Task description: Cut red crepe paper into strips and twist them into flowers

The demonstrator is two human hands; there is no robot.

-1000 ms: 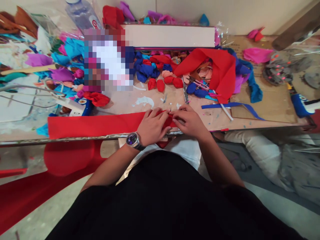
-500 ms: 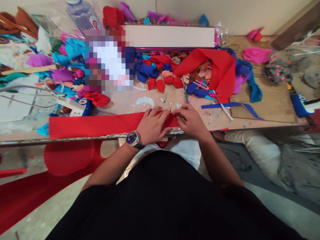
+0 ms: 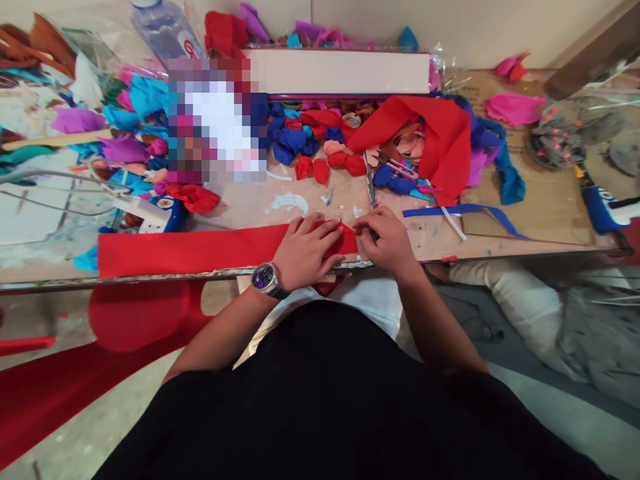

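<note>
A long red strip of crepe-like paper (image 3: 190, 252) lies along the front edge of the table. My left hand (image 3: 306, 252), with a watch on the wrist, rests flat on its right part, fingers spread. The strip's right end shows a slanted, pointed corner beside my left fingertips. My right hand (image 3: 384, 241) is at that end, its fingers curled and drawn together; what they hold, if anything, is hidden. Just beyond my right hand lies a pair of scissors (image 3: 371, 181), partly under red paper.
Small red and blue paper bundles (image 3: 293, 143) and a folded red paper band (image 3: 450, 143) lie behind my hands. A blue strip (image 3: 493, 213) is to the right. A white power strip (image 3: 150, 213) stands left, a bottle (image 3: 165, 30) behind it. A red stool (image 3: 140, 313) is below.
My right hand has shifted slightly right, its fingertips moving away from my left fingers and uncovering the slanted corner of the red paper. My left hand stays put.
</note>
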